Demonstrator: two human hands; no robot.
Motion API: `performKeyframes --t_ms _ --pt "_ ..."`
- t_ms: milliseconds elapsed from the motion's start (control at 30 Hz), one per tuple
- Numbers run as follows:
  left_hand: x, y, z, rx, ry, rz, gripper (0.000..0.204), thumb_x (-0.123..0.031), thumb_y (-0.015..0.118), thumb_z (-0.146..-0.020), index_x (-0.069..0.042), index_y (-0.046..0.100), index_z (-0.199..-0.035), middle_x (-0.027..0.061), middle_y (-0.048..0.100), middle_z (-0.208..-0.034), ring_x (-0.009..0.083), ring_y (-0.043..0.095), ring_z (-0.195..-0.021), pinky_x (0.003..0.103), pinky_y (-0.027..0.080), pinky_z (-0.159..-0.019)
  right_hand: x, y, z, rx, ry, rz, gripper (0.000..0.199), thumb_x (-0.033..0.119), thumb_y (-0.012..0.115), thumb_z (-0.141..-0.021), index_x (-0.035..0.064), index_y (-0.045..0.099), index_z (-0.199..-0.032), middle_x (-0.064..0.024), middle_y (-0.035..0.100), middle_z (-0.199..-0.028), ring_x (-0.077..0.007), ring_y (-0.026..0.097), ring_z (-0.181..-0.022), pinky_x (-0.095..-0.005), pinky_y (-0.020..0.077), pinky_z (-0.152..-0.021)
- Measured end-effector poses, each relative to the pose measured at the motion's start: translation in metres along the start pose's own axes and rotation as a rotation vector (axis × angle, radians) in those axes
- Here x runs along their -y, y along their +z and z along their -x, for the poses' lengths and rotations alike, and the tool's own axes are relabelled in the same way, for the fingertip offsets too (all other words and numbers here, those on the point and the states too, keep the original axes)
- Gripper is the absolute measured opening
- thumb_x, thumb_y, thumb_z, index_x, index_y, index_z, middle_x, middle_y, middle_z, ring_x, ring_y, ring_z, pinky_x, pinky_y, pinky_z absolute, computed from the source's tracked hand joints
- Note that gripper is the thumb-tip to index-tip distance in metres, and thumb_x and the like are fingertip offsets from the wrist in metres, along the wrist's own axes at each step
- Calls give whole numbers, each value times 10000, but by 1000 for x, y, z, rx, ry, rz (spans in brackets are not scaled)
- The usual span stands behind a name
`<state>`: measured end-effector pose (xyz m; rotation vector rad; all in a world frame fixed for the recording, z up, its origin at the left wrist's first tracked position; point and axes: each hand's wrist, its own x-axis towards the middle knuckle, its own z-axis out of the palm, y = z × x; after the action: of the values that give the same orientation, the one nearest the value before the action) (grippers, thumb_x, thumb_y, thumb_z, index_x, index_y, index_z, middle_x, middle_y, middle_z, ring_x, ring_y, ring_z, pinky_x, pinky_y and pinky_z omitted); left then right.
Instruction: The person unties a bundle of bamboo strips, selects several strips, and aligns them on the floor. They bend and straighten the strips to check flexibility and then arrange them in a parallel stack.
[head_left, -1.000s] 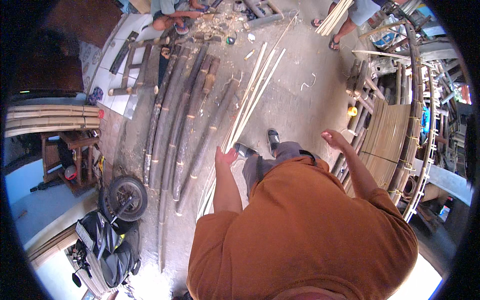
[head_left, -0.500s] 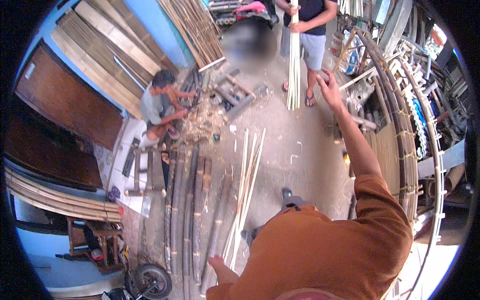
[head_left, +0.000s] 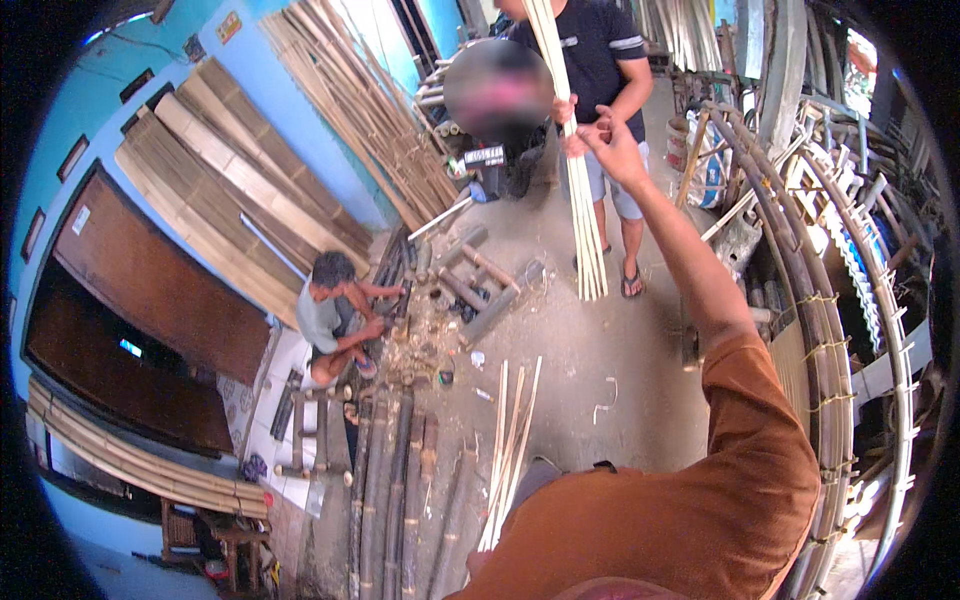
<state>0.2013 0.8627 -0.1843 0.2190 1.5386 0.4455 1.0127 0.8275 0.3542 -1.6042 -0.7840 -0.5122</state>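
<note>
My right hand (head_left: pixel 614 150) reaches forward with its fingers apart and slightly bent, right beside a bundle of long pale bamboo strips (head_left: pixel 582 230). A standing person in a dark shirt grips that bundle upright, one hand (head_left: pixel 566 108) above the other. My fingertips overlap the strips' edge and the person's lower hand in the picture; whether they touch, I cannot tell. My left hand is out of the picture. Several more pale strips (head_left: pixel 512 430) lie on the floor in front of me, partly hidden by my body.
Dark bamboo poles (head_left: pixel 383 490) lie side by side at left front. A crouching person (head_left: pixel 325 315) works among shavings, near a bamboo frame (head_left: pixel 478 285). Long bowed bamboo lengths (head_left: pixel 815 290) line the right side. Split bamboo panels (head_left: pixel 240 175) lean against the blue wall.
My view has tilted up. My right hand has moved forward to the standing person's bundle, which is now closer. My left hand has dropped out of view.
</note>
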Motion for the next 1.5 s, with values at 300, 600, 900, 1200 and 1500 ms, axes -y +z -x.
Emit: performKeyframes --t_ms 300,600,900,1200,1500 --pt "-123 198 -70 26 81 -100 354 -408 480 -907 -79 519 -1030 57 582 -865 223 570 -655 370 429 -508 -64 65 -132 -82 -17 319 983 479 755 -729 -81 318 -1408 -331 530 -1233 -451 517 -1167 -456 408 -1013" --pt "-204 340 -104 175 226 -189 271 -349 525 -916 -80 546 -945 60 615 -779 251 579 -580 391 425 -432 -120 102 -264 -220 -167 349 1205 549 815 -662 -174 209 -1411 -398 450 -1309 -441 455 -1268 -405 383 -1059" --pt "-70 292 -89 -179 315 20 415 -338 588 -913 -4 564 -1157 141 624 -861 260 583 -647 444 493 -546 -184 173 -336 91 -179 19 351 318 747 -817 6 635 -933 -38 621 -751 -132 547 -656 -320 462 -599" --pt "229 363 120 -698 104 532 175 -215 528 -899 -53 563 -845 59 538 -636 158 509 -504 295 356 -414 -216 160 -296 137 -92 241 519 486 803 -734 -20 689 -756 -116 615 -649 -205 551 -566 -386 508 -568" --pt "397 448 215 -811 -133 844 239 -286 574 -899 -50 560 -935 89 610 -722 200 592 -593 313 418 -470 -106 113 -196 389 -256 -617 437 265 802 -774 -62 566 -941 -160 569 -745 -245 528 -624 -350 471 -542"
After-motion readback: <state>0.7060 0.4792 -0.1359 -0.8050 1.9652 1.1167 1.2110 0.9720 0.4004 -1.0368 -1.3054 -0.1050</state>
